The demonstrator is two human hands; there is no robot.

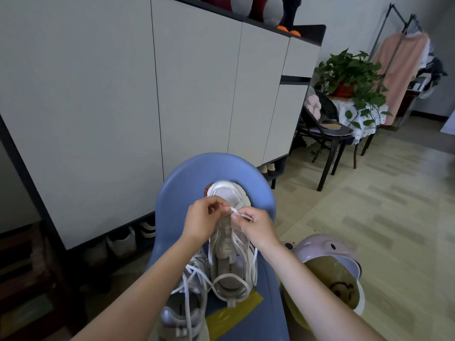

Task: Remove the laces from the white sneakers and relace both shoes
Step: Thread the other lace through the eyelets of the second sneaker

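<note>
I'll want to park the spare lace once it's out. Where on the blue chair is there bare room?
Bare blue chair shows left of the left hand and beyond the upright sneaker's toe. Nearer the camera it is crowded: the second sneaker, loose laces and yellow sheet.

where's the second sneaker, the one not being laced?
Head view, bottom centre: the second sneaker lies on the blue chair, left of the sneaker being laced, under the left forearm, loose laces draped over it.
</note>
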